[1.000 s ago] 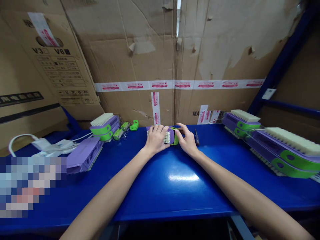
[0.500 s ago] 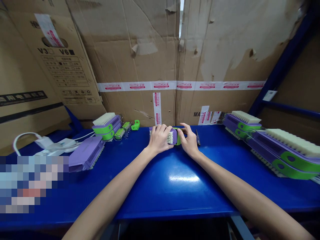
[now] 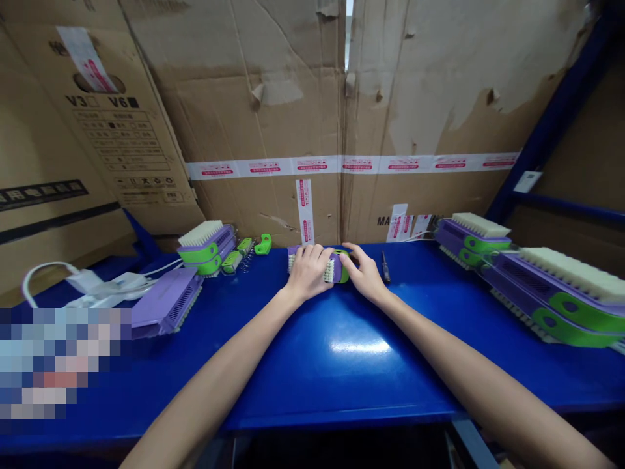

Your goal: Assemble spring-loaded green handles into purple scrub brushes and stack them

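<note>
My left hand is wrapped over a purple brush with rows of white bristles, which lies on the blue table in front of me. Its fingers cover most of the brush's left part. At the brush's right end sits a green end cap, against the purple body. My right hand grips this cap with thumb and fingers, partly hiding it. Just right of that hand lies a dark screwdriver.
Purple-green brushes stand at left, near a purple brush body, small green parts, a loose green cap and a white power strip. More brushes line the right. Cardboard backs the table.
The dark gap between the green end cap and the purple body has closed. My right hand's fingers have shifted slightly on the cap; my left hand keeps holding the brush.
</note>
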The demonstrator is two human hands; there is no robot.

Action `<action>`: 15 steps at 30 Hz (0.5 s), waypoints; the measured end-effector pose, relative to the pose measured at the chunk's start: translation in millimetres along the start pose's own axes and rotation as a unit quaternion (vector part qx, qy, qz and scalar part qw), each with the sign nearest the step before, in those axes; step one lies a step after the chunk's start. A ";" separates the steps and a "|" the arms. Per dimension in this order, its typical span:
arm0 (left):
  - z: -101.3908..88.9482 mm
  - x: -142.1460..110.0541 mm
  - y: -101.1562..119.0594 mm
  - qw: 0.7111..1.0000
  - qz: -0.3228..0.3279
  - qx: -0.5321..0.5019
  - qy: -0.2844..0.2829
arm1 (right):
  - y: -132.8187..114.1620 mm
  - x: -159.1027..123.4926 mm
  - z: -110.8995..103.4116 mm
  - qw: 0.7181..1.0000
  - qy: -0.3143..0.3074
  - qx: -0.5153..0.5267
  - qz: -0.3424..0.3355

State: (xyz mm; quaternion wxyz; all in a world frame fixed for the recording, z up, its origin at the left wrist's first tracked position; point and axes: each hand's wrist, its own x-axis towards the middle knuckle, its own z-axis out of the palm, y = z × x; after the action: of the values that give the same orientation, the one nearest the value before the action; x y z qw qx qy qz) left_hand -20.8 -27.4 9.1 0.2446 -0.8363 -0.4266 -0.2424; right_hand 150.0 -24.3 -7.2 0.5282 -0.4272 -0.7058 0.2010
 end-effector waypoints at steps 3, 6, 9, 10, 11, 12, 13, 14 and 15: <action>3.2 1.1 -1.7 1.000 0.001 -0.012 0.007 | -0.3 -0.7 -0.7 0.999 -0.032 -0.004 0.002; 5.0 1.2 -4.2 0.999 0.001 -0.032 0.014 | -0.9 -2.0 -0.2 0.997 -0.070 -0.023 0.003; 4.8 1.2 -6.4 0.999 0.001 -0.052 0.010 | -0.5 -2.9 1.2 0.995 -0.092 -0.041 0.000; 4.5 1.3 -6.9 0.998 0.003 -0.056 0.006 | -0.1 -2.9 1.7 0.995 -0.095 -0.041 0.000; 4.1 1.6 -7.4 0.998 0.006 -0.060 0.003 | 0.4 -2.9 2.0 0.995 -0.096 -0.038 0.002; 3.6 1.9 -7.9 0.998 0.011 -0.062 0.000 | 0.9 -2.8 2.3 0.995 -0.095 -0.033 0.004; 3.0 2.2 -8.2 0.998 0.017 -0.063 -0.002 | 1.5 -2.6 2.5 0.995 -0.094 -0.026 0.007; 2.4 2.6 -8.5 0.998 0.022 -0.064 -0.003 | 1.9 -2.5 2.7 0.995 -0.092 -0.020 0.010; 1.5 2.9 -8.7 0.998 0.026 -0.063 -0.004 | 2.3 -2.3 2.7 0.996 -0.090 -0.014 0.011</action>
State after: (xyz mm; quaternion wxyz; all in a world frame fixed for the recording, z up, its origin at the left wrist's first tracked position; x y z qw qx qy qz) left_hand -26.3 -20.2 11.5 0.1956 -0.8621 -0.3894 -0.2587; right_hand 148.5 -24.5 -11.2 0.4539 -0.4226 -0.7485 0.2350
